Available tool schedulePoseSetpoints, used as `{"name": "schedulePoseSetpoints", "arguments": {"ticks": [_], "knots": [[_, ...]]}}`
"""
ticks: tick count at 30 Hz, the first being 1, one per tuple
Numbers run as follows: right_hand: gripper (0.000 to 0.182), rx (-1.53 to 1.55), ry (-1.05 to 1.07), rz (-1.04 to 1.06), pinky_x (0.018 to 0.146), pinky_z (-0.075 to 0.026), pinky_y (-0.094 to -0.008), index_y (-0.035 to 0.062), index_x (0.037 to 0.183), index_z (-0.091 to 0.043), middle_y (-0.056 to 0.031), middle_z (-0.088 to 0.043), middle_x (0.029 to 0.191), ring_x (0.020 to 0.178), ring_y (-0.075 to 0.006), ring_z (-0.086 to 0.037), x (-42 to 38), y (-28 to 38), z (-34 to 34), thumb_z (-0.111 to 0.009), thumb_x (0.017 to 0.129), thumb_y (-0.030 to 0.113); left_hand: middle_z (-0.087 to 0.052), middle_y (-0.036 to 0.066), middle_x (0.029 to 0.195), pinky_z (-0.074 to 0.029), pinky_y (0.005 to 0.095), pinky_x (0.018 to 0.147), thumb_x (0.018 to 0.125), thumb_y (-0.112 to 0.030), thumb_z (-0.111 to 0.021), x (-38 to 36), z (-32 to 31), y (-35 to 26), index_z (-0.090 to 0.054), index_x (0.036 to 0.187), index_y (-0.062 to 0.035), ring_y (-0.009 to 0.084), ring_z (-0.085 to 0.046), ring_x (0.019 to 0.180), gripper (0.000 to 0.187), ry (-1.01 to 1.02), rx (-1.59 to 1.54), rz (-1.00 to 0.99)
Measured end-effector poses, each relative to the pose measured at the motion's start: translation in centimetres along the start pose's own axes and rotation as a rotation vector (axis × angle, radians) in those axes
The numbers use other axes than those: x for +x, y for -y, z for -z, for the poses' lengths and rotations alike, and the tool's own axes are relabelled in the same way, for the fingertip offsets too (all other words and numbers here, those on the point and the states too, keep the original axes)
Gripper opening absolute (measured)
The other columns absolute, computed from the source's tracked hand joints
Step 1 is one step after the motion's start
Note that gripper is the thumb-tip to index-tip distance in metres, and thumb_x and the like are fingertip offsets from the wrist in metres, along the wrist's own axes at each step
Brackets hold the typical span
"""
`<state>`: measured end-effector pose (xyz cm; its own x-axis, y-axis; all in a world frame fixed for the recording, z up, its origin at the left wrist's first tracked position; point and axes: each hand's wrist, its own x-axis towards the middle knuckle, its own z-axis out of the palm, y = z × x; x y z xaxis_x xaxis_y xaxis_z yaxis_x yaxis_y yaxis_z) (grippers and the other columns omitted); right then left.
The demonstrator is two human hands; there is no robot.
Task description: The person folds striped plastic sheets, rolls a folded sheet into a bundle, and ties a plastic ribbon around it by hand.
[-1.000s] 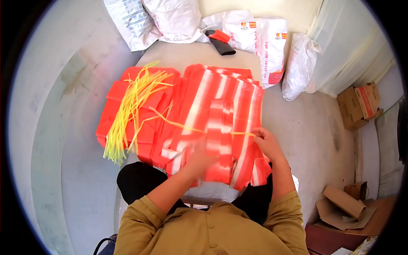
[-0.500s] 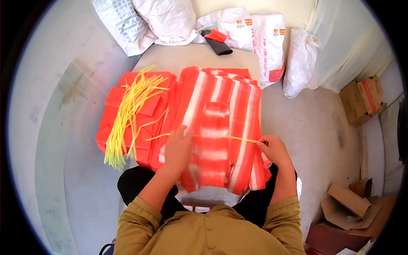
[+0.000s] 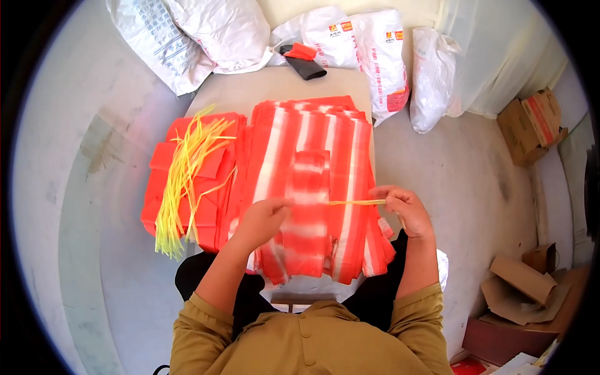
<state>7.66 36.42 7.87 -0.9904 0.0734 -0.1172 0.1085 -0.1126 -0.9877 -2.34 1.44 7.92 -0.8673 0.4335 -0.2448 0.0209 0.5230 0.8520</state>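
Note:
A stack of red-and-white striped plastic bags lies in front of me, with a narrower folded striped bundle on top. My right hand is beside the stack's right edge, its fingers pinching a yellow plastic strip that stretches left to the bundle. My left hand is at the bundle's left side, fingers curled together and slightly blurred; what they grip is hidden. On the left, a loose heap of yellow strips lies over folded red bags.
Behind the stack is a bare part of the table, with a dark roll and a red piece on it. White sacks line the back. Cardboard boxes and opened cardboard are on the right.
The strip's left end no longer shows beyond my left hand. More strip is gathered at my right hand, which has turned. My left hand's fingers have curled in, and the view has shifted slightly.

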Motion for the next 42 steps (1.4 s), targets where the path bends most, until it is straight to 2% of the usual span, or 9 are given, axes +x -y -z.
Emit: {"name": "schedulePoseSetpoints", "arguments": {"ticks": [4,11,14,17,20,23,32,35,42], "knots": [[0.025,0.175,0.121,0.078,0.100,-0.047,-0.0368,0.0038,0.079,-0.065,-0.0141,-0.073,0.116,0.105,-0.0207,-0.064,0.5,-0.5,-1.9,-0.063,0.098,0.020,-0.071,0.002,0.103,-0.054,0.0283,0.075,0.094,-0.002,-0.061,0.7,-0.7,0.7,-0.071,0.119,0.0036,0.0105,-0.065,0.086,0.027,0.060,-0.182,-0.062],[0.034,0.505,0.143,0.125,0.100,-0.049,-0.0385,-0.0024,0.114,-0.069,-0.0123,-0.072,0.109,0.101,-0.0217,-0.065,2.4,-2.5,-4.2,-0.057,0.105,0.028,-0.064,0.009,0.088,-0.052,0.0294,0.071,0.089,0.002,-0.067,0.0,-2.4,1.5,-0.071,0.103,-0.0020,0.0167,-0.064,0.079,0.015,-0.093,0.286,-0.306],[0.027,0.368,0.099,0.015,0.093,-0.052,-0.0372,0.0011,0.117,-0.068,-0.0079,-0.070,0.106,0.097,-0.0191,-0.065,3.5,-2.4,-4.1,-0.059,0.104,0.024,-0.063,0.008,0.091,-0.050,0.0285,0.072,0.091,0.002,-0.066,-0.4,-3.0,1.6,-0.071,0.102,-0.0019,0.0154,-0.062,0.080,0.012,-0.156,0.136,-0.311],[0.020,-0.349,0.060,-0.068,0.083,-0.055,-0.0373,0.0027,0.116,-0.069,-0.0062,-0.068,0.103,0.094,-0.0211,-0.066,2.9,-1.2,-4.7,-0.063,0.100,0.014,-0.062,0.009,0.096,-0.050,0.0322,0.074,0.088,0.001,-0.067,-0.3,-3.2,3.1,-0.072,0.104,-0.0042,0.0210,-0.062,0.083,0.017,-0.221,0.021,-0.313],[0.022,-0.862,0.008,0.392,0.078,-0.055,-0.0415,0.0041,0.114,-0.070,-0.0094,-0.068,0.096,0.093,-0.0279,-0.067,2.1,-2.3,-5.8,-0.067,0.092,0.006,-0.060,0.009,0.103,-0.049,0.0302,0.076,0.091,0.001,-0.068,-0.2,-3.6,4.9,-0.070,0.109,-0.0028,0.0183,-0.060,0.088,0.018,-0.350,-0.027,-0.315],[0.024,-1.101,0.037,0.364,0.079,-0.054,-0.0456,0.0031,0.111,-0.071,-0.0133,-0.068,0.095,0.093,-0.0341,-0.065,2.8,-4.0,-6.0,-0.070,0.087,0.006,-0.059,0.010,0.109,-0.049,0.0306,0.084,0.098,-0.005,-0.064,-0.9,-3.7,5.3,-0.067,0.118,-0.0001,0.0193,-0.060,0.096,0.021,-0.358,-0.197,-0.177],[0.021,-1.224,-0.009,0.371,0.078,-0.054,-0.0461,0.0051,0.105,-0.073,-0.0124,-0.068,0.093,0.092,-0.0343,-0.065,2.1,-3.5,-4.9,-0.069,0.085,0.004,-0.059,0.017,0.126,-0.045,0.0363,0.102,0.105,-0.014,-0.055,-3.6,-4.4,5.1,-0.060,0.133,0.0017,0.0284,-0.057,0.118,0.032,-0.334,-0.007,-0.339],[0.022,-1.209,-0.019,0.400,0.079,-0.054,-0.0461,0.0055,0.105,-0.073,-0.0117,-0.068,0.093,0.093,-0.0337,-0.064,1.6,-3.5,-4.5,-0.069,0.084,0.004,-0.058,0.012,0.127,-0.043,0.0329,0.103,0.110,-0.021,-0.051,-3.7,-4.5,6.0,-0.057,0.138,-0.0004,0.0220,-0.056,0.117,0.035,-0.249,0.050,-0.312],[0.008,-1.278,-0.038,0.400,0.078,-0.054,-0.0449,0.0048,0.089,-0.068,-0.0142,-0.066,0.092,0.094,-0.0336,-0.065,0.8,-3.3,-4.8,-0.062,0.084,0.004,-0.059,0.015,0.113,-0.048,0.0350,0.091,0.103,-0.013,-0.058,-4.2,-5.6,2.7,-0.068,0.127,-0.0004,0.0268,-0.060,0.102,0.028,-0.223,0.276,-0.340]]}}
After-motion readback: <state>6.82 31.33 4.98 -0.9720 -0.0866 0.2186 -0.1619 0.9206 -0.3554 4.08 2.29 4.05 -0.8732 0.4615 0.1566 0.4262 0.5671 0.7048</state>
